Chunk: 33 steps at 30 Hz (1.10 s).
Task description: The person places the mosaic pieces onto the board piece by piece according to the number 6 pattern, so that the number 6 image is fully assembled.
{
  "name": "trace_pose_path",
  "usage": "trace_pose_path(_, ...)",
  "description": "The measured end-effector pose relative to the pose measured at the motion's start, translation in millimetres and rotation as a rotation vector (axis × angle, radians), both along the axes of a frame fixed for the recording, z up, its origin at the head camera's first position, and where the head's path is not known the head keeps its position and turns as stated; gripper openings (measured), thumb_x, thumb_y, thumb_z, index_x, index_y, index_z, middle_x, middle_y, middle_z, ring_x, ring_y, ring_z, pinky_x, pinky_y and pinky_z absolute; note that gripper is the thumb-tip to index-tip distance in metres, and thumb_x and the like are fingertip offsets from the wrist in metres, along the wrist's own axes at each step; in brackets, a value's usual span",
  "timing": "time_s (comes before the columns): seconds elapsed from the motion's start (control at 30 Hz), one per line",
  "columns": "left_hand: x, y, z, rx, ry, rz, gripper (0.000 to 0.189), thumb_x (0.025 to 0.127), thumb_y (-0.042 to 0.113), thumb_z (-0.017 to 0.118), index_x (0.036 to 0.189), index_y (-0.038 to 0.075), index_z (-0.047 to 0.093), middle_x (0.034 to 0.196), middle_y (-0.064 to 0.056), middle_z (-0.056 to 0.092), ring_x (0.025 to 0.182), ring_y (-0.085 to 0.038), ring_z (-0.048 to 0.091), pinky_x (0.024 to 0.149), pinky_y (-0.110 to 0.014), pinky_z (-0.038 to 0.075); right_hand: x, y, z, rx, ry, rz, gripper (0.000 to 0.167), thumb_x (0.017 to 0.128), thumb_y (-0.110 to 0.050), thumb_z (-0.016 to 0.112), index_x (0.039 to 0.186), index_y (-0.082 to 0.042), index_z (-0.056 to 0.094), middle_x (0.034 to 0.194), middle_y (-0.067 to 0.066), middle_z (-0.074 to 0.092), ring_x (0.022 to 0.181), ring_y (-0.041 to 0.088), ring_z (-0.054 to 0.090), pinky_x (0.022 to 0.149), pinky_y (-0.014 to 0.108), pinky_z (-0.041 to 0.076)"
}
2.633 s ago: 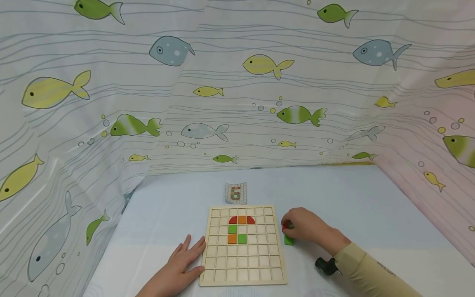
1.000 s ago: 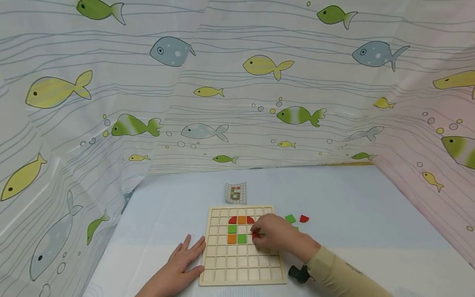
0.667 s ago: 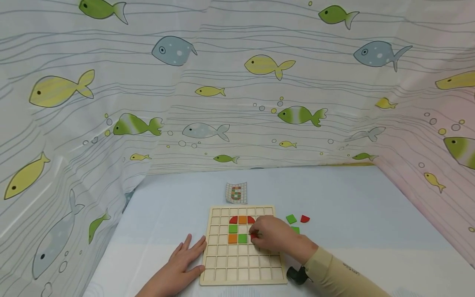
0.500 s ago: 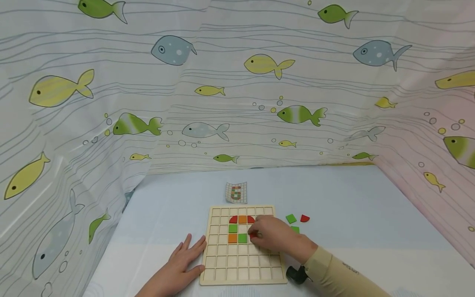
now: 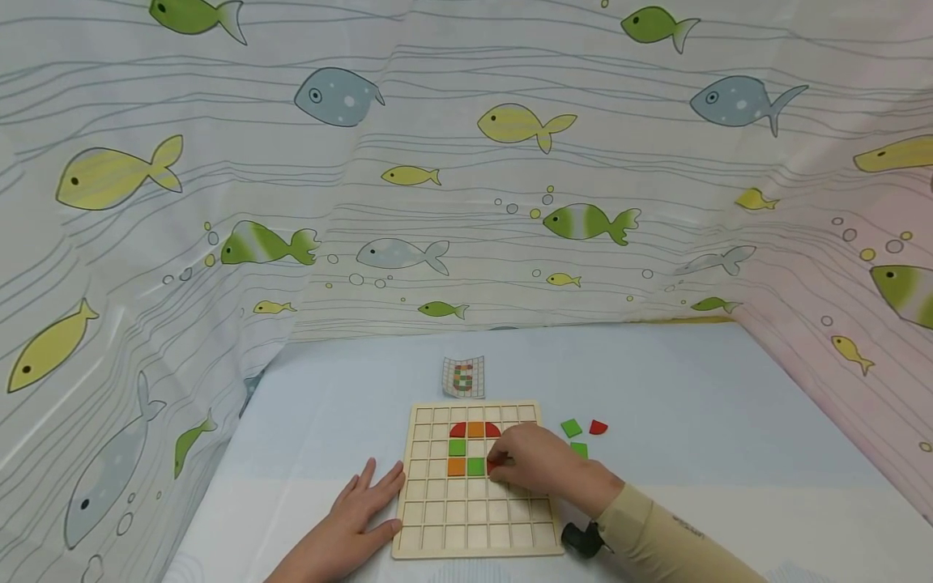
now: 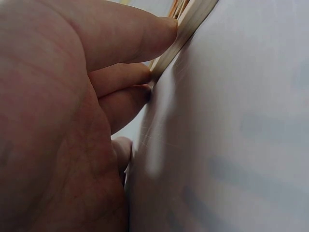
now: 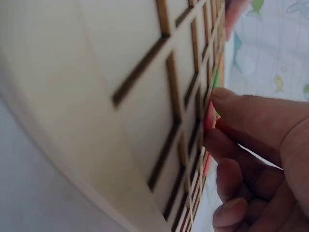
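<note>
At the lower centre of the frame, the right hand [image 5: 535, 457] has its thumb and fingers nearly closed, pinching a red piece [image 5: 491, 465] over the wooden grid board [image 5: 477, 555]. The piece is in or just above the cell right of a green tile [image 5: 476, 466]; the fingers hide most of its outline, and I cannot tell whether it is fully seated. The left hand [image 5: 360, 514], left of the board, has its fingers spread and almost straight, holding nothing; its fingertips touch the board's edge, which probably steadies it.

The step in hand looks like setting this piece to finish the row begun by the orange tile [image 5: 456, 467], seemingly after the small patterned card [image 5: 462, 377] above the board. The next move calls for turning the piece to suit its cell, pressing it flat inside the ridges, then letting go without nudging the green neighbour. Loose on the surface [image 5: 670, 405], right of the board, a red rounded piece [image 5: 598, 427] and green tiles [image 5: 571, 427] remain to be placed, I judge.
</note>
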<state>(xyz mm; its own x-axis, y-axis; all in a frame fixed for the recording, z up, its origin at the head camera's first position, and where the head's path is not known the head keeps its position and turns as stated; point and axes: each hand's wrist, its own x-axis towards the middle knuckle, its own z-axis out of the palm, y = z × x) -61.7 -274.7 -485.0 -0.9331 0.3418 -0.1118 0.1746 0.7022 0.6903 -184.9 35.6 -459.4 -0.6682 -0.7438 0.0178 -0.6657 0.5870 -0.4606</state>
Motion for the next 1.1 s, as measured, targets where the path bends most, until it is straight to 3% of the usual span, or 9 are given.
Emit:
trace_pose_path(0.2,-1.2,0.3,-0.8,-0.018,-0.002,0.009,0.069,0.099,0.044,0.058,0.152,0.005,0.037,0.161,-0.003,0.026,0.148,-0.039,-0.003,0.112,-0.058,0.001,0.2,14,8.3,-0.021,-0.111,-0.056,0.029,0.087,-0.02,0.076,0.115,-0.015,0.076,0.108,-0.011,0.07,0.096,0.006,0.062,0.081,0.028,0.052)
trace_pose_path(0.33,-1.9,1.2,-0.4,-0.016,-0.006,0.01,0.069,0.099,0.044,0.057,0.153,0.006,0.036,0.161,-0.002,0.025,0.148,-0.038,-0.003,0.112,-0.056,0.0,-1.5,30,16.2,-0.037,-0.153,-0.112,0.032,0.089,-0.016,0.07,0.121,-0.014,0.073,0.113,-0.009,0.068,0.091,0.009,0.06,0.073,0.028,0.052)
trace_pose_path(0.5,-2.8,2.2,0.2,-0.021,-0.006,0.015,0.069,0.099,0.044,0.057,0.153,0.008,0.037,0.161,0.001,0.024,0.149,-0.036,-0.003,0.111,-0.029,-0.009,-5.1,55,21.5,-0.073,-0.133,-0.187,0.031,0.089,-0.012,0.065,0.119,-0.012,0.072,0.112,-0.006,0.068,0.083,0.01,0.055,0.061,0.026,0.049)
trace_pose_path(0.6,-3.2,2.5,0.7,-0.029,0.0,0.011,0.068,0.099,0.044,0.057,0.153,0.008,0.037,0.161,0.0,0.025,0.149,-0.036,-0.002,0.103,-0.012,-0.014,-6.3,69,20.6,-0.092,-0.123,-0.227,0.031,0.089,-0.009,0.063,0.118,-0.012,0.072,0.113,-0.007,0.068,0.085,0.009,0.057,0.062,0.026,0.049)
trace_pose_path(0.67,-3.4,2.6,1.1,-0.031,0.004,0.008,0.068,0.099,0.043,0.057,0.153,0.007,0.037,0.161,-0.001,0.025,0.149,-0.037,-0.002,0.101,-0.008,-0.015,-6.5,76,18.9,-0.1,-0.121,-0.246,0.031,0.089,-0.008,0.062,0.118,-0.012,0.073,0.112,-0.007,0.069,0.086,0.008,0.057,0.067,0.027,0.05)
trace_pose_path(0.87,-3.2,3.1,1.1,-0.028,0.005,0.013,0.069,0.099,0.044,0.058,0.153,0.007,0.037,0.161,-0.002,0.025,0.148,-0.038,-0.001,0.103,-0.009,-0.015,-5.6,92,10.5,-0.089,-0.099,-0.27,0.03,0.089,-0.006,0.063,0.116,-0.012,0.073,0.112,-0.007,0.069,0.087,0.007,0.058,0.075,0.029,0.052)
trace_pose_path(1.0,-2.8,3.5,0.3,-0.01,0.004,0.018,0.068,0.099,0.042,0.058,0.152,0.006,0.037,0.161,-0.003,0.026,0.148,-0.038,-0.002,0.112,-0.031,-0.008,-3.4,100,6.3,-0.097,-0.099,-0.282,0.031,0.088,-0.004,0.063,0.117,-0.012,0.073,0.113,-0.007,0.069,0.087,0.007,0.057,0.073,0.028,0.05)
trace_pose_path(1.1,-3.0,3.6,-0.6,0.0,0.003,0.015,0.067,0.099,0.041,0.059,0.152,0.005,0.037,0.161,-0.004,0.026,0.148,-0.039,-0.003,0.11,-0.031,-0.007,-1.8,104,3.1,-0.101,-0.104,-0.294,0.032,0.087,-0.004,0.064,0.117,-0.012,0.073,0.111,-0.006,0.069,0.085,0.006,0.056,0.071,0.027,0.049)
